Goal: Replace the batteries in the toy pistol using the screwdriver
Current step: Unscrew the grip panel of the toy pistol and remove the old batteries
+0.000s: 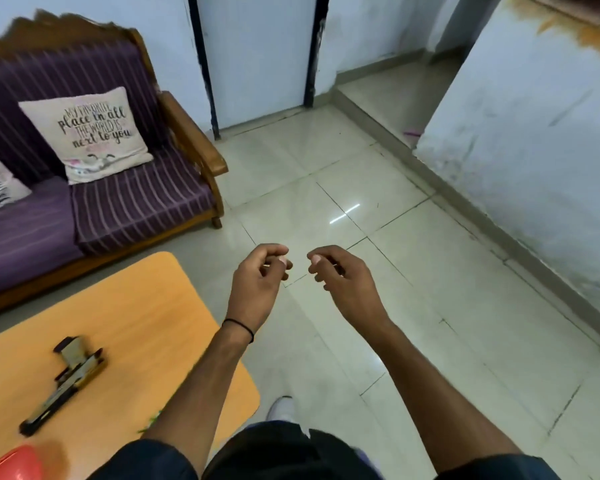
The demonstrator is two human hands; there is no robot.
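The toy pistol, tan and black, lies flat on the orange table at the lower left, its barrel pointing toward the near left corner. My left hand and my right hand are both held out over the tiled floor, well right of the table and away from the pistol. Each hand has its fingers loosely curled with fingertips close to the thumb, and I see nothing held in either. A thin green item, partly hidden by my left forearm, lies near the table's front edge. No screwdriver or batteries are clearly visible.
A purple striped sofa with wooden arms and printed cushions stands behind the table. A red object shows at the bottom left corner. A closed white door and a step lie ahead, a white wall at right. My foot rests on the floor tiles.
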